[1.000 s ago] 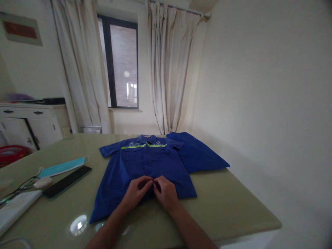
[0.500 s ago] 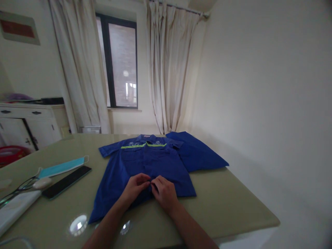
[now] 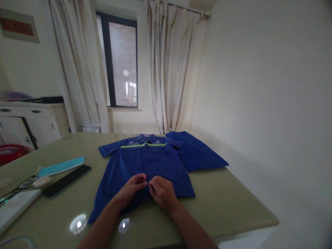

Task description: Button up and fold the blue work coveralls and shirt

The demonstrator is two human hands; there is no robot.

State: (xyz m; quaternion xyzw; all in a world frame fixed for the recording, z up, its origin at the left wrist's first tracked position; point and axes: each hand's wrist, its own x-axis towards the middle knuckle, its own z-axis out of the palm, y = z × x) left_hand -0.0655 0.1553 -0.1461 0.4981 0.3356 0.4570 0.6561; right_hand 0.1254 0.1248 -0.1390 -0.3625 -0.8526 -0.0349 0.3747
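A dark blue short-sleeved shirt (image 3: 160,159) with yellow-green stripes across the chest lies front up on the table, its collar at the far side. Both hands meet at the lower part of its front opening. My left hand (image 3: 133,188) is closed in a pinch on the shirt's front edge. Close beside it, my right hand (image 3: 160,190) has its fingers bent together on the same edge. The small bit of cloth between the fingertips is mostly hidden.
Another blue cloth (image 3: 202,154) lies behind the shirt on the right. To the left are a light blue mask (image 3: 62,166), a black phone (image 3: 66,181), a pale mouse-like object (image 3: 42,182), glasses and a white object (image 3: 18,207). The greenish table (image 3: 228,200) ends at right.
Both hands have shifted slightly left along with the cloth they hold. The shirt's lower hem has moved a little left too.
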